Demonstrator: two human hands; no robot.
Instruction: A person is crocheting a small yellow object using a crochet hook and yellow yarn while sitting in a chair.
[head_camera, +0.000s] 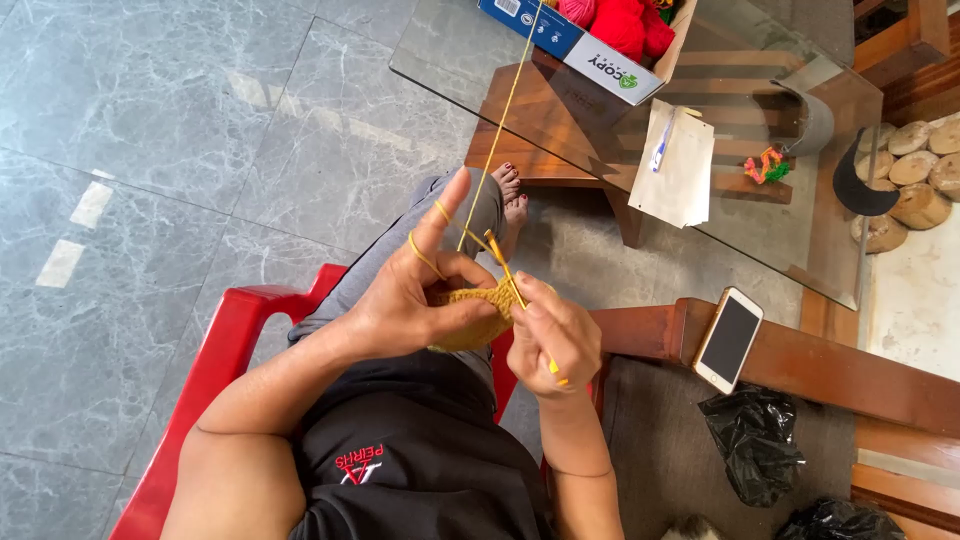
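A mustard-yellow crochet piece (470, 315) is held between the two hands, above the lap of a person seated on a red chair (215, 350). The left hand (415, 290) is closed on the piece, which is pinched between thumb and bent fingers, while the index finger is raised straight. A yellow yarn (500, 130) is looped around that raised finger and around the hand, and from there it is drawn taut up to a box (575, 45) on a glass table (440, 60). Red and pink yarn balls (625, 22) are seen in the box.

The right hand (555, 340) is closed around a crochet hook (505, 268), gripped with the fingers curled over the shaft; the hook's tip is set at the upper edge of the piece, just beside the yarn, and its yellow end is seen below the hand.

On the table, a white paper packet (675, 165) with a pen on it is laid, and a small multicoloured yarn item (766, 165) is placed near it. A phone (728, 340) with a dark screen is rested on a wooden armrest (830, 365), well apart from the right hand. Black plastic bags (755, 440) are seen below the armrest. Bare feet (510, 195) are placed on the grey floor under the table's edge.
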